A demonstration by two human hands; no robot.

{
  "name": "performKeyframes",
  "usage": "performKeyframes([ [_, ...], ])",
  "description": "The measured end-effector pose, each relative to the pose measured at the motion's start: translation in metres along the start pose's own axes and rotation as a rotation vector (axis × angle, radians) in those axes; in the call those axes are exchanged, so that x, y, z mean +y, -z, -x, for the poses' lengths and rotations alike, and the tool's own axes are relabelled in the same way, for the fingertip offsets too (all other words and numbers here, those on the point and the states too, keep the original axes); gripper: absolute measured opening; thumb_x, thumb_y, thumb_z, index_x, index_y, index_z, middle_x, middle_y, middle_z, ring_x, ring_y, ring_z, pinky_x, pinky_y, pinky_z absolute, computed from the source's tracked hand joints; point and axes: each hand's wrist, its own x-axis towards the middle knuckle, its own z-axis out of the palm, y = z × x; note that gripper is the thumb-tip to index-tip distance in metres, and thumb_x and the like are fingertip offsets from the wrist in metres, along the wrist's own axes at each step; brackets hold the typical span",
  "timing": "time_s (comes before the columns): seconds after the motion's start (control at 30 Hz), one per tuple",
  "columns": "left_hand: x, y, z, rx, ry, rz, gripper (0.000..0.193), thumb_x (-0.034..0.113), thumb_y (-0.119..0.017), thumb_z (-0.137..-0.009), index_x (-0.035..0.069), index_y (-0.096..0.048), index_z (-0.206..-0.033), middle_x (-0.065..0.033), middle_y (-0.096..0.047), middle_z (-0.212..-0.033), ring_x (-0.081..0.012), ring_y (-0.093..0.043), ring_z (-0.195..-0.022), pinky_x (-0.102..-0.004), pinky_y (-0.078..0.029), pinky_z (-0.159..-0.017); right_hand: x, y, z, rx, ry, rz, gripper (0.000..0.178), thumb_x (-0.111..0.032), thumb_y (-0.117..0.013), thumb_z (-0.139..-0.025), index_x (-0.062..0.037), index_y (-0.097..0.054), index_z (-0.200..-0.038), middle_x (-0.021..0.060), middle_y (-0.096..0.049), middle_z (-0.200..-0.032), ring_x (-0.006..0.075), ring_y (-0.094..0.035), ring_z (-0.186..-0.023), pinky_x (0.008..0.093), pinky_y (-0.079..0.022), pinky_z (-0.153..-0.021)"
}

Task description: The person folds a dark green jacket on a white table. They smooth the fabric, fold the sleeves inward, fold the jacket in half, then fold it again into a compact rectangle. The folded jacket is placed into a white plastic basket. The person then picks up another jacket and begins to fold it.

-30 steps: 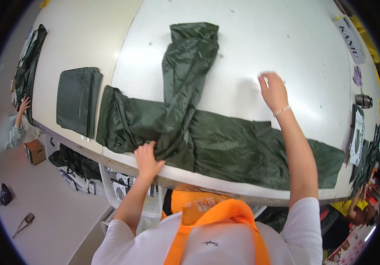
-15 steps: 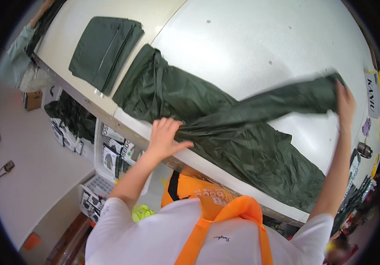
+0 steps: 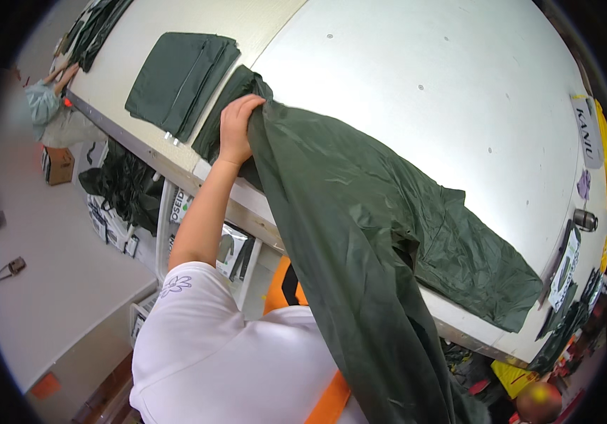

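Observation:
A pair of dark green rain trousers (image 3: 360,191) lies across the pale table, waist end at the left. One leg stretches right along the table; the other hangs over the front edge toward me, covering part of my chest. My left hand (image 3: 238,131) is closed on the fabric near the waist end, its fingers curled over the edge. I do not see my right hand or forearm; the hanging cloth covers that side. Just left of the waist end, a flat folded dark green garment (image 3: 180,83) rests on the table.
Below the table's left edge stand a white crate (image 3: 243,272) of packaged goods and a heap of dark cloth (image 3: 127,187). A dark metallic cup (image 3: 585,220) and packaged items (image 3: 564,272) sit at the right end. At the far left, another person's hands (image 3: 63,76) touch dark cloth.
My left hand has moved up to the waist end and gripped it. The trouser leg lifted toward the right now hangs toward me over the front edge. My right hand has left the view.

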Motion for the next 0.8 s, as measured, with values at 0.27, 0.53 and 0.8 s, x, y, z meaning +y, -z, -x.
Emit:
performKeyframes([
  [0.27,-0.026,0.024,0.0,-0.491,0.242,0.039,0.087,0.006,-0.072,-0.063,0.02,-0.036,-0.14,-0.0099,-0.055,-0.102,-0.0279,-0.056,-0.094,-0.0363,-0.046,-0.079,-0.009,-0.083,0.021,-0.249,0.0,-0.115,0.046,-0.026,-0.057,-0.089,0.0028,-0.053,-0.124,0.0149,-0.059,-0.119,0.0223,-0.056,-0.108,0.031,-0.041,-0.095],
  [0.53,-0.064,0.007,0.001,-0.259,0.317,0.299,0.038,-0.006,-0.065,-0.065,0.011,-0.064,-0.099,-0.0051,-0.054,-0.092,-0.017,-0.054,-0.076,-0.0269,-0.047,-0.071,-0.002,-0.071,0.018,-0.223,-0.014,-0.109,0.05,-0.028,-0.06,-0.087,0.003,-0.051,-0.125,0.0146,-0.058,-0.119,0.0221,-0.055,-0.108,0.031,-0.041,-0.095],
  [0.8,-0.077,-0.003,0.018,-0.101,0.49,0.35,0.014,-0.005,-0.066,-0.066,0.003,-0.061,-0.076,-0.0046,-0.055,-0.084,-0.0142,-0.057,-0.07,-0.0233,-0.047,-0.065,-0.008,-0.024,-0.005,-0.082,-0.022,-0.042,0.055,-0.03,-0.063,-0.085,0.0033,-0.05,-0.126,0.0143,-0.057,-0.119,0.0219,-0.055,-0.107,0.0311,-0.041,-0.095],
])
